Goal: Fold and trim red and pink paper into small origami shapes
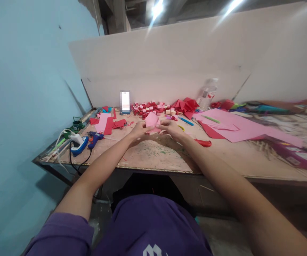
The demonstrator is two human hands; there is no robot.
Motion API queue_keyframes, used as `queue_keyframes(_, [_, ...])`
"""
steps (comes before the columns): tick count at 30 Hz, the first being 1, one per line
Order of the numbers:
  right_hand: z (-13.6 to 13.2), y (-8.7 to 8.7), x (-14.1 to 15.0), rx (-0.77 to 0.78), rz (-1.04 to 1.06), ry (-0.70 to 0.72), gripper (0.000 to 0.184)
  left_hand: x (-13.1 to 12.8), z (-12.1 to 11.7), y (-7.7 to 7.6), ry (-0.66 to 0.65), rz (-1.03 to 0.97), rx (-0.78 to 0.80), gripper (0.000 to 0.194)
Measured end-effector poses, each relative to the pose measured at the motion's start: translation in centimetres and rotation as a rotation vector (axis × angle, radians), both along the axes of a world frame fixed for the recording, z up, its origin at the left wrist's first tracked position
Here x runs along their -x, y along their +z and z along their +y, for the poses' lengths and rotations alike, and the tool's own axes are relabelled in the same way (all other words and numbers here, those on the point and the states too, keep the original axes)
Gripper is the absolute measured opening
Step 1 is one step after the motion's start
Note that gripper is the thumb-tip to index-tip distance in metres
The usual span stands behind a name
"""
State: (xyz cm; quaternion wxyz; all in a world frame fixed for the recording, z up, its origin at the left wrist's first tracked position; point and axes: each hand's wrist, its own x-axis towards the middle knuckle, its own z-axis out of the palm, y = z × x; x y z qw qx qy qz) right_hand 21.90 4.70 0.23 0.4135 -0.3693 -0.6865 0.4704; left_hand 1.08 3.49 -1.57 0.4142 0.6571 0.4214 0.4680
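Observation:
Between my hands is a piece of folded pink paper (152,120), raised a little above the table. My left hand (139,129) closes on its left edge, and my right hand (169,128) pinches its right edge. The lower part of the paper is partly hidden by my fingers. Just behind it lies a heap of small red and pink folded paper pieces (150,108). A blue pen (186,121) and a red-handled tool (203,143) lie to the right of my right hand.
Red and pink paper strips (108,125), a blue glue gun (95,138) and a blue power strip (79,145) with cords are on the left. A phone (125,101) stands at the back. Large pink sheets (238,124), a plastic bottle (208,94) and a purple package (297,153) occupy the right.

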Motion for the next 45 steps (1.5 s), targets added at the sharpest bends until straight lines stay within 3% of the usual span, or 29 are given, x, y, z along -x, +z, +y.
queue_keyframes(12, [0.6, -0.4, -0.3, -0.099, -0.192, 0.003, 0.051, -0.1, 0.1, 0.4, -0.006, 0.012, -0.009, 0.041])
queue_keyframes(18, [-0.1, 0.0, -0.1, -0.059, -0.218, 0.033, 0.052, -0.1, 0.2, 0.3, 0.005, 0.006, -0.002, 0.041])
queue_keyframes(31, [-0.7, 0.6, 0.0, 0.013, -0.12, 0.097, 0.042, 0.0, 0.5, 0.2, 0.026, 0.008, -0.005, 0.034])
queue_keyframes(45, [-0.7, 0.1, 0.1, -0.05, -0.126, 0.071, 0.039, -0.3, -0.2, 0.2, 0.053, -0.006, 0.014, 0.02])
